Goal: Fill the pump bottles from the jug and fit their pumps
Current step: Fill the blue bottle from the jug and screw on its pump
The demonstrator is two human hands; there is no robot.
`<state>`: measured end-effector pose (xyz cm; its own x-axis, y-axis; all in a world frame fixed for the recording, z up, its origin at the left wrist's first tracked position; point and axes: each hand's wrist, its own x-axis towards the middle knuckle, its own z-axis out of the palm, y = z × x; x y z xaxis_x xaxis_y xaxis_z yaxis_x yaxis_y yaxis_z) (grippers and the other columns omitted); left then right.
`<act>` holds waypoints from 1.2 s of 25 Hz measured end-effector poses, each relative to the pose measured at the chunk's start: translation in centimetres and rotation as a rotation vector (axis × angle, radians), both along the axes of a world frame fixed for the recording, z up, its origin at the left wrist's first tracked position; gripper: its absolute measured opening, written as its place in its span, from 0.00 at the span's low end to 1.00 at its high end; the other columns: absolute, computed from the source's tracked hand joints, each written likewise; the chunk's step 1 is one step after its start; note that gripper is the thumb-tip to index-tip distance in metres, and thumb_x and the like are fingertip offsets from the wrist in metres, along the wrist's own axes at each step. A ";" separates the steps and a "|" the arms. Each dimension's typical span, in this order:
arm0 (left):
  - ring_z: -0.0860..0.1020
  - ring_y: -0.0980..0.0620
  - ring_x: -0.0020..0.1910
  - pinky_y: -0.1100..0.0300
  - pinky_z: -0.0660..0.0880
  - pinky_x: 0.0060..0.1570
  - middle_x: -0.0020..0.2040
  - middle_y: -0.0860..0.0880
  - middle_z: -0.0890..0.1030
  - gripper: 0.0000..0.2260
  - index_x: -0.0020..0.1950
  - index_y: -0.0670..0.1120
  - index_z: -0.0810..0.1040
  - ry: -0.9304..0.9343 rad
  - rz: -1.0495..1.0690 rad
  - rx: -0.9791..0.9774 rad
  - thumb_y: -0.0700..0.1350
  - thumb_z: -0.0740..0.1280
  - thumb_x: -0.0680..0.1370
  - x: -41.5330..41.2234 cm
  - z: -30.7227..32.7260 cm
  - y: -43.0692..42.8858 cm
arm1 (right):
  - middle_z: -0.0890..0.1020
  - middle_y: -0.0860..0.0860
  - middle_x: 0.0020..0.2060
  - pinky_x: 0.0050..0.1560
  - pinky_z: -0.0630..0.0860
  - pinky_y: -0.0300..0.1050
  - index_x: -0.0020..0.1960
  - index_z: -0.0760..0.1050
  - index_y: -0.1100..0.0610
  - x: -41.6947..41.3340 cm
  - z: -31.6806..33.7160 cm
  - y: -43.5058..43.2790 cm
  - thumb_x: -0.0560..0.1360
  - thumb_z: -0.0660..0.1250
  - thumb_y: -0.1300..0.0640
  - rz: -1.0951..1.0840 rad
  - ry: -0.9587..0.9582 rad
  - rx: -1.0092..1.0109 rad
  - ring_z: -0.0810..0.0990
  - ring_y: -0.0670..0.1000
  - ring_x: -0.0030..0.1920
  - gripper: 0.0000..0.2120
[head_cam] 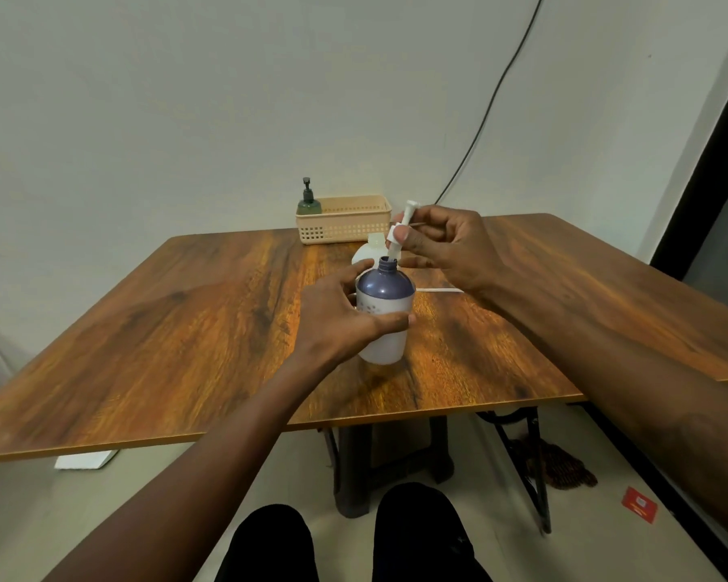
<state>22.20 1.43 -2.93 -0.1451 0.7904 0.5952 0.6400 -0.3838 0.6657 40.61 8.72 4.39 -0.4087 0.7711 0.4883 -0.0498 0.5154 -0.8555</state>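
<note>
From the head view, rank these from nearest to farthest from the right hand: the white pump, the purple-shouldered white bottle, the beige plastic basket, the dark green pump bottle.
1. White pump: pinched in the right hand.
2. Purple-shouldered white bottle: just below, steadied by the left hand.
3. Beige plastic basket: behind, at the table's far edge.
4. Dark green pump bottle: in the basket's left end.
</note>
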 end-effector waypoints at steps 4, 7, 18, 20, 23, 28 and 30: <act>0.82 0.63 0.49 0.68 0.81 0.46 0.53 0.59 0.83 0.35 0.67 0.52 0.81 -0.014 0.014 0.015 0.60 0.84 0.63 -0.6 1.6 -0.5 | 0.85 0.58 0.58 0.59 0.82 0.50 0.66 0.78 0.64 -0.4 1.0 -0.1 0.79 0.70 0.63 0.162 -0.190 0.024 0.85 0.53 0.59 0.15; 0.83 0.64 0.47 0.64 0.82 0.45 0.53 0.56 0.86 0.34 0.64 0.52 0.82 -0.039 0.030 0.038 0.65 0.82 0.62 -1.0 2.5 -0.9 | 0.87 0.55 0.54 0.60 0.82 0.52 0.62 0.80 0.62 -1.0 1.4 -0.3 0.77 0.74 0.60 0.127 -0.215 0.037 0.86 0.52 0.56 0.15; 0.83 0.61 0.45 0.56 0.84 0.44 0.50 0.55 0.86 0.34 0.61 0.52 0.84 -0.007 0.109 0.104 0.69 0.79 0.61 -1.9 5.4 -0.5 | 0.84 0.53 0.59 0.63 0.80 0.51 0.63 0.77 0.55 -4.1 4.0 -0.4 0.77 0.70 0.44 0.212 -0.135 -0.105 0.83 0.52 0.60 0.20; 0.84 0.59 0.46 0.54 0.84 0.45 0.51 0.54 0.87 0.36 0.61 0.53 0.84 0.016 0.130 0.102 0.72 0.78 0.61 -2.9 5.9 -0.4 | 0.83 0.53 0.63 0.64 0.79 0.50 0.67 0.77 0.57 -3.7 4.4 -0.2 0.78 0.70 0.56 0.299 -0.104 -0.110 0.82 0.52 0.64 0.17; 0.84 0.59 0.46 0.55 0.84 0.45 0.51 0.54 0.87 0.35 0.62 0.53 0.84 0.065 0.135 0.117 0.72 0.78 0.62 -3.5 6.5 -0.3 | 0.86 0.53 0.44 0.52 0.84 0.47 0.50 0.81 0.60 -5.0 4.3 -0.2 0.63 0.81 0.51 -0.002 -0.055 0.000 0.86 0.47 0.46 0.20; 0.84 0.57 0.46 0.53 0.85 0.47 0.52 0.53 0.87 0.36 0.63 0.51 0.83 0.007 0.132 0.142 0.71 0.77 0.62 -4.5 7.1 0.3 | 0.84 0.55 0.51 0.52 0.82 0.41 0.55 0.76 0.57 -7.6 5.9 -0.2 0.77 0.73 0.52 0.144 -0.071 -0.070 0.83 0.51 0.52 0.12; 0.85 0.55 0.47 0.53 0.84 0.49 0.54 0.52 0.87 0.38 0.64 0.50 0.83 0.021 0.137 0.142 0.72 0.75 0.62 -5.6 7.6 0.6 | 0.81 0.56 0.63 0.63 0.79 0.47 0.67 0.76 0.58 -7.4 6.6 0.3 0.83 0.64 0.55 0.302 -0.075 -0.156 0.81 0.54 0.64 0.14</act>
<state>16.55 2.05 4.68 -0.2317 0.6719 0.7035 0.7056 -0.3817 0.5970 33.20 8.98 11.00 -0.6604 0.6726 0.3339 -0.1141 0.3496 -0.9299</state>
